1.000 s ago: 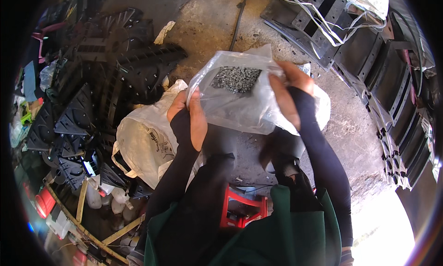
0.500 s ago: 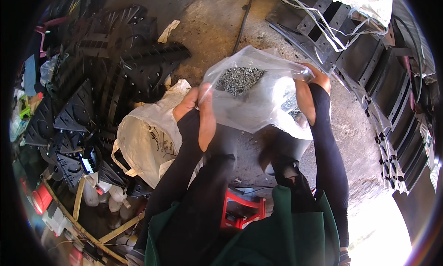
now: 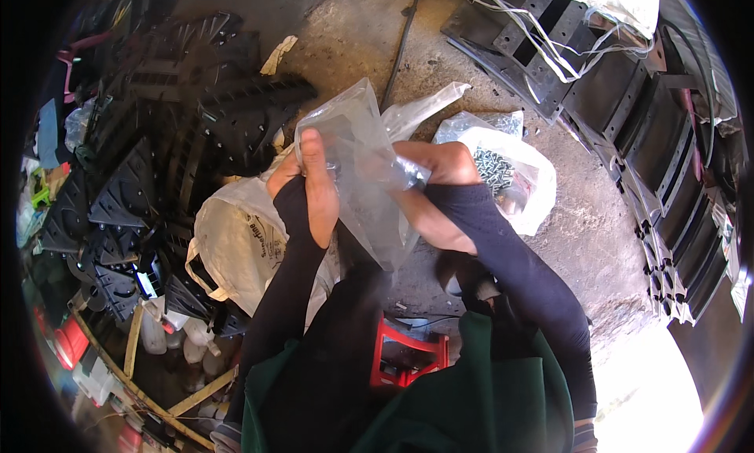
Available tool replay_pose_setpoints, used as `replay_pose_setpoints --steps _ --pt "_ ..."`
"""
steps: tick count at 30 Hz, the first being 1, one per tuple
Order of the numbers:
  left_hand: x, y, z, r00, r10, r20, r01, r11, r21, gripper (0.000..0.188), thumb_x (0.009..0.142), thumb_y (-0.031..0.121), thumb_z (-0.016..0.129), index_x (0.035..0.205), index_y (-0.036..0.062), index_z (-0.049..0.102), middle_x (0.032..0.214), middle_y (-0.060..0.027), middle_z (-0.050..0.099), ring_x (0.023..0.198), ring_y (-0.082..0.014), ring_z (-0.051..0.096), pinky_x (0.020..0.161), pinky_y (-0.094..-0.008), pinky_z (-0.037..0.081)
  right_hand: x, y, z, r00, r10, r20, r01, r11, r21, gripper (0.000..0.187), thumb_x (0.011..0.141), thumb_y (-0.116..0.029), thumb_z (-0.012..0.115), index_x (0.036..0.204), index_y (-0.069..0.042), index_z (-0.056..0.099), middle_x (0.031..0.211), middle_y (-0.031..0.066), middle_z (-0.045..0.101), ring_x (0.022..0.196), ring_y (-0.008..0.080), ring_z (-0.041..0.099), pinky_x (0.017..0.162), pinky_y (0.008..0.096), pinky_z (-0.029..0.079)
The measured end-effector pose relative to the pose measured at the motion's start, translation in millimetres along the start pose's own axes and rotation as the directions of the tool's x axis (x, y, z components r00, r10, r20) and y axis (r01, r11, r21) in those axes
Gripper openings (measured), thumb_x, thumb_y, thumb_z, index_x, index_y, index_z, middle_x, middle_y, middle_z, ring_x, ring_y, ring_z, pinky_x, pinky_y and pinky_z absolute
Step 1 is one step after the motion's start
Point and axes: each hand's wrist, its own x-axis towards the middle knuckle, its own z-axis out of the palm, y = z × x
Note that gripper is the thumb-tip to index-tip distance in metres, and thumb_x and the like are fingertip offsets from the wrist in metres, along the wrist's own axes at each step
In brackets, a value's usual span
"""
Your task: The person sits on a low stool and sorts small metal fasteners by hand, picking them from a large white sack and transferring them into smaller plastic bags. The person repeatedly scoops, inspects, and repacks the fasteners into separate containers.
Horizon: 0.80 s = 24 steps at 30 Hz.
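A clear plastic bag (image 3: 365, 194) hangs between my hands in front of my knees. My left hand (image 3: 314, 194) is closed on its left edge, thumb pointing up over the plastic. Closed around the right part of the bag, my right hand (image 3: 444, 178) has plastic folds showing above it. Just beyond my right wrist, a white plastic bag (image 3: 542, 174) lies open on the floor with many small metal screws (image 3: 493, 170) in it. The contents of the held bag are hidden by folds and glare.
A whitish woven sack (image 3: 224, 237) stands open by my left forearm. Black bracket-like parts (image 3: 126, 190) pile up on the left. Dark metal panels (image 3: 620, 107) line the right, with white straps (image 3: 542, 41) over them. A red plastic stool (image 3: 408, 355) is below me.
My right hand has moved left towards my left hand, and the opened-out bag is now drawn together. The nuts seen inside it are hidden now. The bag of screws behind has come into view.
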Motion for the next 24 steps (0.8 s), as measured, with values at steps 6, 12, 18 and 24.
replay_pose_setpoints --steps 6,12,18,24 --pt "-9 -6 5 1.0 0.01 0.029 -0.012 0.999 0.043 0.045 0.098 0.037 0.057 0.095 -0.0063 0.069 0.068 0.0013 0.058 0.067 -0.0063 0.048 0.064 -0.0239 0.041 1 29 -30 0.861 0.186 -0.474 -0.305 0.934 -0.186 0.028 0.083 -0.019 0.066 0.105 0.0 0.069 0.067 0.0141 0.066 0.061 0.0172 0.064 0.061 0.0313 0.05" --pt "-8 1 6 0.998 0.023 0.057 -0.027 0.998 0.059 0.045 0.098 0.037 0.056 0.097 -0.0069 0.069 0.071 0.0011 0.058 0.069 -0.0059 0.049 0.065 -0.0231 0.041 0 31 -38 0.797 0.35 -0.493 -0.462 0.878 -0.124 0.026 0.086 -0.017 0.061 0.107 -0.004 0.069 0.074 0.0178 0.069 0.07 0.0277 0.07 0.071 0.0367 0.053" --pt "-3 9 8 0.996 0.066 0.06 -0.068 0.997 0.023 0.045 0.098 0.037 0.055 0.097 -0.0057 0.069 0.068 0.002 0.055 0.064 -0.0056 0.046 0.061 -0.0227 0.038 3 23 -34 0.842 0.298 -0.449 -0.326 0.945 0.015 0.028 0.088 -0.017 0.062 0.109 0.001 0.067 0.066 0.0084 0.064 0.059 0.0137 0.06 0.058 0.0288 0.046" --pt "13 24 1 0.998 0.059 0.004 -0.059 0.997 0.045 0.048 0.098 0.041 0.055 0.092 -0.0045 0.07 0.064 0.0003 0.055 0.06 -0.007 0.047 0.059 -0.0229 0.037 14 14 -43 0.873 0.215 -0.437 -0.156 0.974 0.167 0.028 0.09 -0.015 0.062 0.111 0.003 0.066 0.068 0.0026 0.063 0.058 0.0071 0.054 0.051 0.0242 0.043"
